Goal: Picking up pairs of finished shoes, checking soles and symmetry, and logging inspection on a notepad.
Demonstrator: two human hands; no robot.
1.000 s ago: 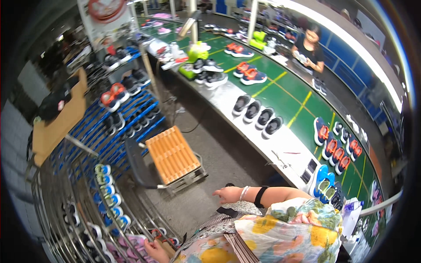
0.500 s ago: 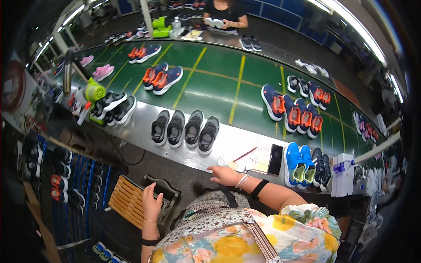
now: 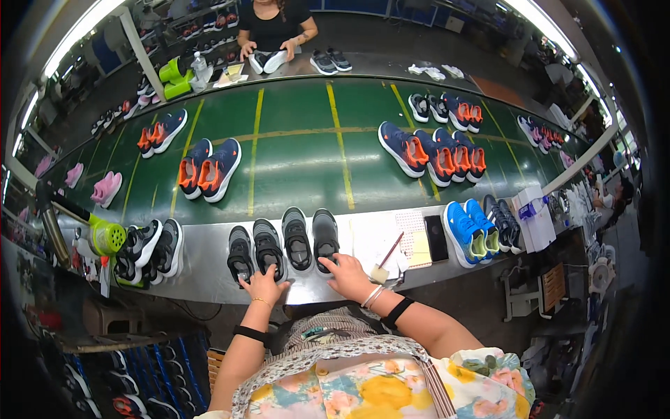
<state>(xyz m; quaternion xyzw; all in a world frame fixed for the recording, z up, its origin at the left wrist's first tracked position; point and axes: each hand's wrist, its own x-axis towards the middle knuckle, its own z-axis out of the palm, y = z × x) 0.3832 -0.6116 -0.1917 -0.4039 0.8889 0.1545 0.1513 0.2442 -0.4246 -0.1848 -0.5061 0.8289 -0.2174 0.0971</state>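
Observation:
Several dark grey sneakers stand in a row on the metal ledge (image 3: pixel 202 241), toes away from me. My left hand (image 3: pixel 264 285) is at the heels of the two left ones, its fingers spread beside the second sneaker (image 3: pixel 267 244). My right hand (image 3: pixel 349 278) reaches the heel of the rightmost sneaker (image 3: pixel 325 234), with its thumb and fingers apart. Between the hands stands another grey sneaker (image 3: pixel 296 237), and the leftmost sneaker (image 3: pixel 240 251) is by my left fingertips. Whether the fingers press on the shoes is hard to tell.
Behind the ledge runs a green belt (image 3: pixel 293 164) with navy-orange sneakers (image 3: pixel 220 170). Right of me lie papers (image 3: pixel 373 237), a brush (image 3: pixel 387 257), a phone (image 3: pixel 435 237) and blue sneakers (image 3: pixel 464 234). A green blower (image 3: pixel 108 236) stands left. Opposite, a co-worker (image 3: pixel 276 31) handles shoes.
Both my hands have moved up to the grey sneakers' heels, the left from beside the wooden seat. My view has turned left. The co-worker has lowered the shoes to the far ledge.

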